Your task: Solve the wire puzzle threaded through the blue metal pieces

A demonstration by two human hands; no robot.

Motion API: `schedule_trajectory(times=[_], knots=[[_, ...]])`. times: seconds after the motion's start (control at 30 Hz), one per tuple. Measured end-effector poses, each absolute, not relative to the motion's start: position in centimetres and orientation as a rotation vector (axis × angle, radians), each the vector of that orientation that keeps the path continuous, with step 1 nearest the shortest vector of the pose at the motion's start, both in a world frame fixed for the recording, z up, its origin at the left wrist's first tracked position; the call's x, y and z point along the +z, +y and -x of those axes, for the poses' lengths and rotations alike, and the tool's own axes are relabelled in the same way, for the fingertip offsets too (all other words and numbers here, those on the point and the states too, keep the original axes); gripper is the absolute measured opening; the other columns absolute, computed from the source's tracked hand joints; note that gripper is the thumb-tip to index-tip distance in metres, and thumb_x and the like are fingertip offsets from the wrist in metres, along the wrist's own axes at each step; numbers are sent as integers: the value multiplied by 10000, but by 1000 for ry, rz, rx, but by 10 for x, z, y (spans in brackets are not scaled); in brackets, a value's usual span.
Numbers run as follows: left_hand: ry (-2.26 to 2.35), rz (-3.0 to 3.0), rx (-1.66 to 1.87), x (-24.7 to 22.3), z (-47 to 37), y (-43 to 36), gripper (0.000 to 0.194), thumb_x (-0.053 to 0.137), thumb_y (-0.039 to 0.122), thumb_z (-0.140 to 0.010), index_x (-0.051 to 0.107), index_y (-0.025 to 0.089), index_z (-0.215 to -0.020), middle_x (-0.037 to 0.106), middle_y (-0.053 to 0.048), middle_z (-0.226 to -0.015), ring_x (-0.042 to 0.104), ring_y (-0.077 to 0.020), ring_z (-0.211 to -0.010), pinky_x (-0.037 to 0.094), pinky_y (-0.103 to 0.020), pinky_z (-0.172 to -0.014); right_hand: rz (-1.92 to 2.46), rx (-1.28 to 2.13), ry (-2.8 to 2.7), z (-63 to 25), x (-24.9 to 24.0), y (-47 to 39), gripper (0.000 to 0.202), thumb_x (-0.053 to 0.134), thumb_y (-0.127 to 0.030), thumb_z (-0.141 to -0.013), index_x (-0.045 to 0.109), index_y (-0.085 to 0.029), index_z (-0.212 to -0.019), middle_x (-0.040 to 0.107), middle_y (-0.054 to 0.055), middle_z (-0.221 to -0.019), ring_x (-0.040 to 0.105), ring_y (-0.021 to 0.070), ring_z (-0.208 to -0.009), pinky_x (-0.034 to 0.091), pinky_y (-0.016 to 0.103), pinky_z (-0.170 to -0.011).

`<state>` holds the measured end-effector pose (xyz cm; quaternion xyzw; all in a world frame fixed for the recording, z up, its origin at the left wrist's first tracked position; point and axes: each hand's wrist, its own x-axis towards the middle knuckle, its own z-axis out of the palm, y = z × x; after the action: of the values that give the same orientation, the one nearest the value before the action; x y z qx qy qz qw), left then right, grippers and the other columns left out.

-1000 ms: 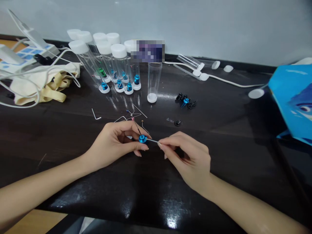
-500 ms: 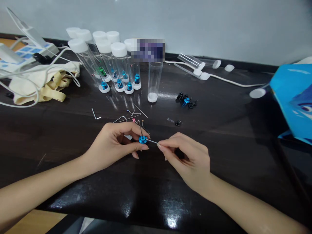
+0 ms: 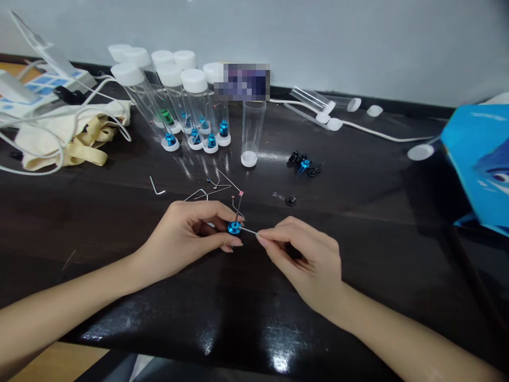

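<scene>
My left hand (image 3: 194, 225) pinches a small blue metal flanged piece (image 3: 234, 227) between thumb and fingers. A thin wire rod with a pink tip (image 3: 240, 193) stands up from the piece, leaning slightly right. My right hand (image 3: 304, 254) grips a thin metal hex key (image 3: 249, 230) between thumb and forefinger; its far end meets the right side of the blue piece. Most of the key is hidden in the fingers. Just beyond my left hand lie several bent metal wires (image 3: 212, 192), some with small coloured tips. An L-shaped hex key (image 3: 157, 187) lies further left.
Several capped clear tubes (image 3: 194, 106) with blue or green pieces stand at the back left. An uncapped clear tube (image 3: 252, 132) stands beside them. Black pieces (image 3: 294, 157) and another blue piece (image 3: 304, 164) lie right of it. A cloth bag (image 3: 67, 135) and cables are left; a blue package (image 3: 477, 164) is right.
The wire rod in the blue piece has turned, its pink tip swinging from left to right. The blue piece has shifted slightly right; my right hand is nearly still.
</scene>
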<state>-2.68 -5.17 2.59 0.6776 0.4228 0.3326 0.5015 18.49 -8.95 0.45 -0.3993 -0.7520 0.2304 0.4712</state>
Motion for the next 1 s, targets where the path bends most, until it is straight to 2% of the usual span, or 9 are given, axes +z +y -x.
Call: schedule_trajectory(times=[0.17, 0.33, 0.5, 0.7, 0.83, 1.0], knots=[[1017, -1780, 817, 28, 28, -49, 43, 770, 149, -762, 755, 183, -784, 780, -32, -860, 731, -180, -760, 608, -234, -646, 986, 587, -1850, -185, 4, -90, 142, 600, -60, -900, 693, -165, -877, 609, 11, -696, 557, 126, -593, 423, 259, -512], [994, -1921, 836, 26, 29, -48, 107, 761, 193, -787, 767, 209, -892, 777, -39, -924, 724, -188, -805, 588, -241, -653, 978, 655, -1841, -185, 4, -90, 153, 587, -76, -909, 700, -172, -872, 581, -8, -640, 534, 118, -552, 412, 254, -488], [943, -1971, 818, 27, 31, -48, 76, 714, 226, -836, 753, 208, -899, 759, -38, -921, 721, -168, -750, 587, -232, -630, 998, 854, -1765, -186, 5, -90, 121, 617, -96, -902, 709, -137, -836, 602, -11, -634, 567, 80, -479, 424, 210, -437], [856, -2054, 783, 27, 34, -47, 124, 659, 192, -875, 736, 212, -970, 740, -52, -962, 709, -171, -796, 588, -246, -671, 1033, 1204, -1573, -184, 7, -90, 96, 638, -153, -888, 690, -130, -811, 603, -30, -586, 563, 58, -386, 433, 128, -320], [825, -2113, 766, 25, 35, -47, 133, 635, 149, -882, 730, 201, -959, 720, -59, -930, 688, -174, -827, 578, -252, -693, 1077, 1382, -1449, -181, 10, -89, 130, 658, -204, -882, 679, -130, -777, 619, -32, -549, 524, 46, -336, 419, 118, -296], [842, -2034, 715, 26, 32, -48, 117, 621, 162, -891, 727, 187, -934, 694, -58, -908, 675, -148, -719, 577, -235, -614, 1079, 1513, -1381, -182, 5, -88, 164, 677, -277, -884, 686, -130, -811, 638, -20, -577, 568, 67, -367, 441, 128, -307]])
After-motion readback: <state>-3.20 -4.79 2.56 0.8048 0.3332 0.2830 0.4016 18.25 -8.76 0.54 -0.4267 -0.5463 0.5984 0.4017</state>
